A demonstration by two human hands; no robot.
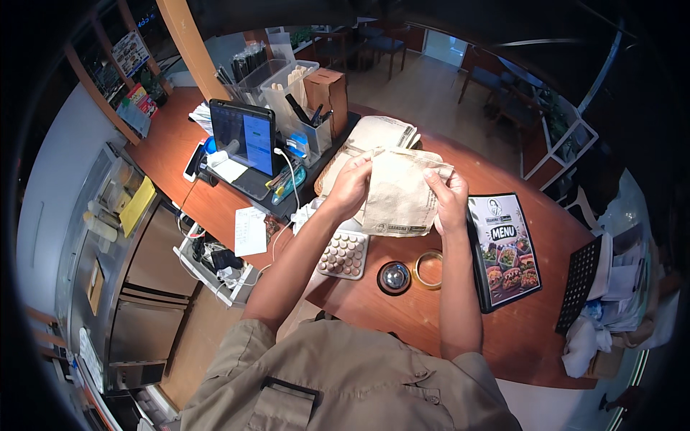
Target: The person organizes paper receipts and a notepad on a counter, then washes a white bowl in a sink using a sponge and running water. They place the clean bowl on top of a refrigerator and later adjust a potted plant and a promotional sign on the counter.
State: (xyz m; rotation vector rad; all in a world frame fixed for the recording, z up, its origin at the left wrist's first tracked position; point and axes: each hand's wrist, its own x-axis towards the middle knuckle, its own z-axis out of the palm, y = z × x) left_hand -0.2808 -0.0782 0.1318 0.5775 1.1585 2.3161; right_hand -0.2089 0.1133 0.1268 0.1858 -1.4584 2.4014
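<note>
Between my two hands I hold a small stack of beige paper napkins (399,190), with dark print along the lower edge. My left hand (351,185) is closed on the left side of the stack. My right hand (449,200) pinches the upper right corner, thumb on top. More beige napkins (381,133) lie on the counter just beyond, partly hidden by the stack. Below my hands are a white calculator (343,255) with round keys, a silver call bell (394,277) and a round roll of tape (429,269). A menu (505,248) lies beside my right forearm.
A tablet (243,136) on a stand, a pen holder (316,129) and a wooden box (325,97) stand at the back left. An open drawer (233,291) holds cables. Papers and bags (622,287) crowd the right end of the wooden counter (359,316).
</note>
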